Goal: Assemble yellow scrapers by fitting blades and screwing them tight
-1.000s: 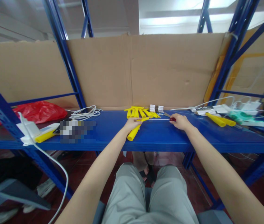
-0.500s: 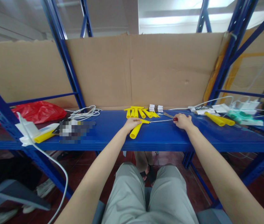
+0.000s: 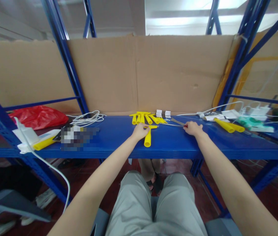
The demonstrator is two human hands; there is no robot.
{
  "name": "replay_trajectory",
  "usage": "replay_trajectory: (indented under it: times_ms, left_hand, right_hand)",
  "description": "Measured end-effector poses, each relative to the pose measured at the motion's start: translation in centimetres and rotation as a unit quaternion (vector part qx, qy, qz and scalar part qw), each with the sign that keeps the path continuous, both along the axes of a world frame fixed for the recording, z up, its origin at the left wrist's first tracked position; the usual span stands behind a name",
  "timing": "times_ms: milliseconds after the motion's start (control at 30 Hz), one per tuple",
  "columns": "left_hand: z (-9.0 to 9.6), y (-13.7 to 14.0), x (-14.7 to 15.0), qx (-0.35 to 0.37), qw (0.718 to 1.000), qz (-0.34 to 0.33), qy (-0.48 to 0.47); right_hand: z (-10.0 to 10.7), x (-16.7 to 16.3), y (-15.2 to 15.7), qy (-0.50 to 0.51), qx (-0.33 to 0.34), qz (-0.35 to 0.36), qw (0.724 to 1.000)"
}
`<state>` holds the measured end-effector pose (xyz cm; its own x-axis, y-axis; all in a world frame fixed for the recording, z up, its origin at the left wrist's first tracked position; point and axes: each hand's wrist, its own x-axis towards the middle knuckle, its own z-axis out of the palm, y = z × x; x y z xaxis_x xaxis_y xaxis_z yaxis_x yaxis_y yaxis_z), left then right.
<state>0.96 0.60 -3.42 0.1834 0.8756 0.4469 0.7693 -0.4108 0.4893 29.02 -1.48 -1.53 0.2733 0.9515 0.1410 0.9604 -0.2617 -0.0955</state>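
Note:
My left hand is closed on one side of a yellow T-shaped plastic handle, whose hollow round end faces me near the shelf's front edge. In my right hand is a screwdriver with a red handle, mostly covered by my fingers. Its long thin shaft points left, and the tip lies just behind and apart from the right end of the yellow crossbar. Behind my hands lie several more yellow T-shaped handles, small yellow pieces and a flat metal blade.
Stacked white pieces stand by the cardboard backing. At right are two yellow tubes, a green-and-white item and cables. A coiled white cable, red bag and white box are at left. Blue posts frame the shelf.
The yellow handle has turned so its hollow end points more directly toward me. The screwdriver's tip has shifted from the crossbar's end to just behind it.

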Motion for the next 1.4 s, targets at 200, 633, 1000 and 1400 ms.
replay_trajectory:
  times_ms: [200,633,1000,1400]
  left_hand:
    - [-0.2,-0.1,0.6,0.012,0.999,-0.009,0.041]
    - [1.4,0.9,0.3,-0.027,0.997,-0.062,0.046]
    - [1.0,2.5,-1.1,-0.068,0.986,-0.142,-0.056]
    - [0.7,1.2,-1.7,-0.023,0.993,-0.110,-0.045]
  right_hand:
    - [-0.2,0.2,0.2,0.005,0.003,0.007,1.000]
    - [-1.5,1.5,1.9,0.000,0.033,0.025,0.999]
    - [-1.2,0.8,1.9,-0.002,0.025,0.038,0.999]
    - [0.3,-1.1,4.7,0.003,0.081,0.132,0.988]
